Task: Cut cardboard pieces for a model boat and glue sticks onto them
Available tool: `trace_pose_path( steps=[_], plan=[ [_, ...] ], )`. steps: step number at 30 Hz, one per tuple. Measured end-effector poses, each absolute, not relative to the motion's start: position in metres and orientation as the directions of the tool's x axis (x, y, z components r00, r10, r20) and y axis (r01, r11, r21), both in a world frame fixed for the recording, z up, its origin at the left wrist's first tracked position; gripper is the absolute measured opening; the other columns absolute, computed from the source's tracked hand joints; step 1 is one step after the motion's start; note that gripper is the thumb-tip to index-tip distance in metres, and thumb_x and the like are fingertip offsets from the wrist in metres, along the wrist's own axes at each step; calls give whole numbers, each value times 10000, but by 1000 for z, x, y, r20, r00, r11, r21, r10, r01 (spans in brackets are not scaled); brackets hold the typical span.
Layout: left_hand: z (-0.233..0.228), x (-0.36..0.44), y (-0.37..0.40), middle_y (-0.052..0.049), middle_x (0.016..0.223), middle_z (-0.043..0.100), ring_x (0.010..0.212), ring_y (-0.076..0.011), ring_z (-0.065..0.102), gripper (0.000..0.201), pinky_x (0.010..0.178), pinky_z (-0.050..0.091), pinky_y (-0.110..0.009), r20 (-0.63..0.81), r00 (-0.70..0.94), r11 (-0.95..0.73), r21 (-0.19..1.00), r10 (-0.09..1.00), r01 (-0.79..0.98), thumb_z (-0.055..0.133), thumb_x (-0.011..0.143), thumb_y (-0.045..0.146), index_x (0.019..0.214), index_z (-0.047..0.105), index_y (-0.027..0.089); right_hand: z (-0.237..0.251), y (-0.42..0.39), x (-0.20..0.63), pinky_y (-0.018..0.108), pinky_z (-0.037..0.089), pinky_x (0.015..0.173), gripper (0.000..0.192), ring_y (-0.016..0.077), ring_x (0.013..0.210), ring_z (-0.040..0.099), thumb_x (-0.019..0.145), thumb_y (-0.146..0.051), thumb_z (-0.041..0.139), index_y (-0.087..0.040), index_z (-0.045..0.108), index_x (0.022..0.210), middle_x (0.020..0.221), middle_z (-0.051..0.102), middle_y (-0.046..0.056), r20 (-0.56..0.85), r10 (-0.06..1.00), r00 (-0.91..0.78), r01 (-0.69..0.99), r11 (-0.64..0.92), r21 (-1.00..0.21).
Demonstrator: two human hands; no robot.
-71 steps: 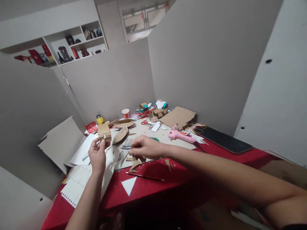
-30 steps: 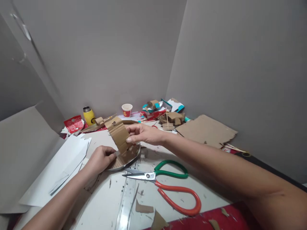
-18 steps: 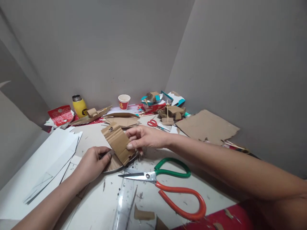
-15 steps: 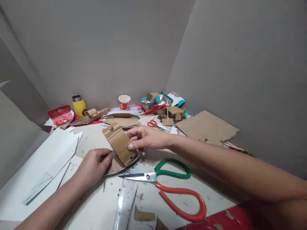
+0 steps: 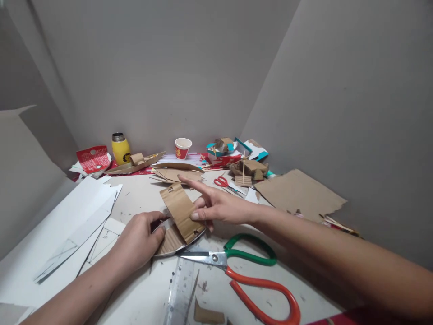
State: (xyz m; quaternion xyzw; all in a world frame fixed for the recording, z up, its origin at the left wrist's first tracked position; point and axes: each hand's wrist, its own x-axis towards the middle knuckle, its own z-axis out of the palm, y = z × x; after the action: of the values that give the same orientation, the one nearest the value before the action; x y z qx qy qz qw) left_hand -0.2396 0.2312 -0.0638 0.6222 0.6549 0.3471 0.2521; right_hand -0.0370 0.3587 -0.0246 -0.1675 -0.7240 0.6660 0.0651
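My left hand (image 5: 140, 239) grips the near-left end of a boat-shaped cardboard hull (image 5: 171, 241) with a grey rim, lying on the white sheet. A corrugated cardboard strip (image 5: 181, 211) stands tilted in the hull. My right hand (image 5: 216, 207) pinches the strip's right edge between thumb and fingers, with the index finger stretched out to the left above it.
Large scissors (image 5: 250, 275) with green and orange handles lie just right of the hull. A clear ruler (image 5: 181, 293) lies at the near edge. Farther back stand a yellow bottle (image 5: 120, 148), a paper cup (image 5: 183, 148), small red scissors (image 5: 223, 182), cardboard models and a torn cardboard sheet (image 5: 297, 194).
The strip has been lowered from mid-air into the hull, and both hands came down with it. My right index finger has stretched out. The view has dropped closer to the table.
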Motion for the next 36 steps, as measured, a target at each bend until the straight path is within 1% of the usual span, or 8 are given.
trace_pose_path(
  steps=[6,11,16,21,25,29,33,36],
  plan=[
    [-63,-236,231,-91,869,748,736,-257,676,379,623,506,-316,237,-82,-126,740,968,661,557,734,141,1082,694,198,-24,361,-37,199,484,527,577,79,545,489,831,-291,626,-260,428,1373,688,532,-52,-120,259,-958,159,136,-978],
    [-55,-233,226,-98,1037,718,924,-241,653,480,821,487,-331,86,-160,45,742,983,669,537,758,138,1233,599,176,-22,363,-35,188,463,599,418,82,669,535,818,-309,658,-195,584,1213,824,602,1,-103,237,-966,154,212,-965],
    [-58,-232,226,-62,1224,650,1080,-223,609,635,942,451,-349,34,-140,65,763,990,644,517,772,120,1389,439,247,-21,366,-31,234,487,718,380,125,816,582,803,-328,671,-177,640,1150,958,645,38,-113,201,-973,170,297,-940],
    [-60,-231,227,-8,1321,590,1231,-200,512,518,1060,364,-342,37,-79,26,736,996,677,488,790,125,1281,567,268,-15,373,-31,249,475,775,338,141,922,586,868,-253,553,-171,620,1190,1134,625,67,-117,126,-985,157,386,-909],
    [-58,-228,228,-6,1301,607,1210,-205,535,522,1035,393,-346,42,-56,8,728,998,686,467,798,120,1288,560,272,-9,376,-34,264,476,779,368,145,926,586,860,-136,454,-164,611,1192,1120,636,65,-120,187,-975,207,569,-796],
    [-58,-227,228,-16,1287,618,1187,-222,553,515,1015,409,-361,50,-54,3,701,997,713,465,802,124,1283,565,276,-6,376,-37,272,482,702,444,144,772,583,836,-143,516,-155,539,1280,904,659,58,31,238,-971,179,805,-565],
    [-60,-227,227,-20,1265,634,1164,-230,569,526,992,424,-370,60,-68,10,669,996,743,465,790,115,1281,568,273,-10,379,-46,334,471,800,518,196,923,555,785,-122,612,-189,539,1294,1032,602,104,135,150,-979,106,951,-291],
    [-60,-226,227,-7,1235,652,1134,-220,585,515,983,426,-360,70,-57,-5,671,996,741,466,778,104,1242,596,286,-18,382,-54,316,478,793,447,190,921,576,762,-41,590,-160,612,1192,1022,607,105,118,89,-989,50,951,-304]
  ],
)
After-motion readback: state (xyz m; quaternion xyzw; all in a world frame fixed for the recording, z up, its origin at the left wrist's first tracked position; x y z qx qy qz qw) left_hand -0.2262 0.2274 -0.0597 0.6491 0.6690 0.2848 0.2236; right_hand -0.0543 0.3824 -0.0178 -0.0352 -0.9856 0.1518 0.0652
